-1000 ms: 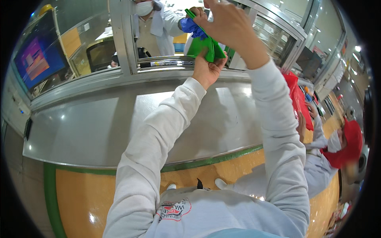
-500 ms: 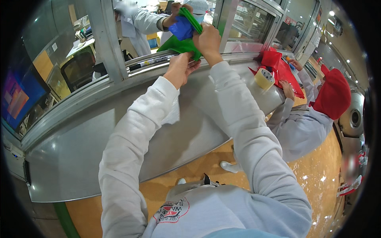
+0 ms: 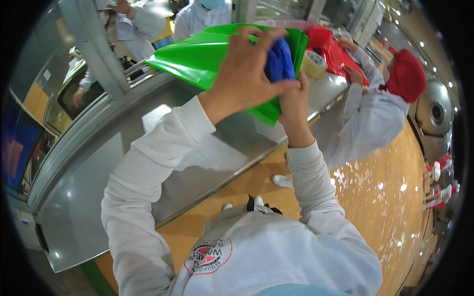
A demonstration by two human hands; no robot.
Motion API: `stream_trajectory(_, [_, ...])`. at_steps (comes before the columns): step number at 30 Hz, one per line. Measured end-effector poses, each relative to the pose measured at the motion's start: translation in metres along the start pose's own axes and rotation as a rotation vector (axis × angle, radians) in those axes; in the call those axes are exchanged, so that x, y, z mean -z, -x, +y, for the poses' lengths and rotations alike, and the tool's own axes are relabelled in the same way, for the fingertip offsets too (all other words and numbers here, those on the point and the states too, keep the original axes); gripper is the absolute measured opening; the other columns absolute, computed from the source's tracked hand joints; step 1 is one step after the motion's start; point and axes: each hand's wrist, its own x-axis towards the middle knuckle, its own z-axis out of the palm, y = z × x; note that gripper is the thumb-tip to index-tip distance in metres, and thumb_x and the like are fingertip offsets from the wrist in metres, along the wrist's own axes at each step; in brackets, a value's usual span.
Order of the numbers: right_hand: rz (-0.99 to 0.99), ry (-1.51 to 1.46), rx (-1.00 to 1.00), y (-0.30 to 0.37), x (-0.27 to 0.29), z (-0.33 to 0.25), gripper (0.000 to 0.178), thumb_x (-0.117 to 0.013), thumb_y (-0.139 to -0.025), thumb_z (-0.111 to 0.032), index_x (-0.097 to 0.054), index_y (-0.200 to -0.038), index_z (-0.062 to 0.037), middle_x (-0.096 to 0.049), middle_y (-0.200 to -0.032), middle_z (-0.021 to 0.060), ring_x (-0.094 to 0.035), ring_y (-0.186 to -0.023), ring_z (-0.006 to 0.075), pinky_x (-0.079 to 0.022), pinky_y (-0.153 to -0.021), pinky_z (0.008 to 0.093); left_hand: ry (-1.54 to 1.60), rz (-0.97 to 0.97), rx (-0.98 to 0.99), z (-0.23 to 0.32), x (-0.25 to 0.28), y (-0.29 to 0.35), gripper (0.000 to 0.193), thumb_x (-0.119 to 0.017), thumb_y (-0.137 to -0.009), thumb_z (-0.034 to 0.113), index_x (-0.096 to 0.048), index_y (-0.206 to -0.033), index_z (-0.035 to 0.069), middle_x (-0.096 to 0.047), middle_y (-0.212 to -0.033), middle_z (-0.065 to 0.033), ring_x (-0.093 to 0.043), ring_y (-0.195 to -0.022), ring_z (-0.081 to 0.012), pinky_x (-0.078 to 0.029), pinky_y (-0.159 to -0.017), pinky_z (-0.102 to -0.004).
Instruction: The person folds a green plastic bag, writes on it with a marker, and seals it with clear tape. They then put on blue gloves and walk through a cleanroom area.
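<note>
A glossy green plastic bag (image 3: 197, 52) is held above the steel counter, with a bunched blue plastic piece (image 3: 279, 59) against its folded right end. My right hand (image 3: 295, 101) is closed on the bag's right end from below, its fingers partly hidden behind the plastic. My left hand (image 3: 243, 74) lies over the near side of the bag, fingers spread and curved beside the blue piece. Its fingertips are slightly blurred, and the thumb reaches across to my right hand.
The steel counter (image 3: 94, 192) runs along a metal-framed window. To the right, a co-worker in a red cap (image 3: 407, 76) handles red plastic (image 3: 340, 56) next to a tape roll (image 3: 313, 64). Beyond the window are people in white; one wears a mask (image 3: 212, 4).
Both my hands have drawn back from the window opening with the green bag and blue piece. The hand beyond the window is off them. The green bag is more spread out.
</note>
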Motion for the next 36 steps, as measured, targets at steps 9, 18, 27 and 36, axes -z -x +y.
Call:
stream_trajectory(9, [-0.121,0.124,-0.384,0.092,0.137,-0.042,0.027,-0.059,-0.088,0.001,-0.056,-0.115,0.0014,-0.064,-0.104,0.0053,-0.061,-0.094,0.0127,-0.050,-0.079,0.0274,0.456,-0.743,0.195,0.065,-0.083,0.049,0.028,-0.063,-0.078,0.007,-0.056,-0.105,0.008,-0.056,-0.098,-0.0125,-0.057,-0.090,-0.0287,-0.046,-0.079,-0.0361])
stream_trajectory(18, [-0.006,0.093,-0.523,0.097,0.254,-0.095,0.042,-0.056,-0.092,0.001,-0.046,-0.133,-0.0014,-0.059,-0.119,0.0077,-0.059,-0.103,0.0147,-0.049,-0.088,0.0276,0.426,-0.666,0.537,0.080,-0.028,0.021,0.027,-0.047,-0.067,-0.010,-0.055,-0.088,0.004,-0.052,-0.084,-0.0034,-0.052,-0.081,-0.0141,-0.042,-0.073,-0.0247])
stream_trajectory(27, [0.026,-0.060,-0.569,0.103,0.366,-0.140,0.041,-0.048,-0.093,0.006,-0.048,-0.133,-0.0021,-0.060,-0.120,0.0073,-0.058,-0.108,0.0172,-0.048,-0.091,0.0301,0.249,-0.554,0.696,0.177,-0.038,0.057,0.006,-0.044,-0.061,-0.003,-0.048,-0.061,0.001,-0.043,-0.067,-0.0037,-0.044,-0.067,-0.0138,-0.031,-0.060,-0.0246])
stream_trajectory(36, [-0.229,-0.176,-0.682,0.067,0.483,-0.192,0.040,-0.048,-0.092,0.005,-0.049,-0.131,0.0006,-0.061,-0.120,0.0107,-0.062,-0.101,0.0196,-0.052,-0.087,0.0293,0.802,0.003,1.570,0.351,-0.133,0.147,0.051,-0.049,-0.095,0.044,-0.064,-0.075,0.000,-0.046,-0.062,0.0006,-0.036,-0.049,-0.0058,-0.025,-0.045,-0.0208])
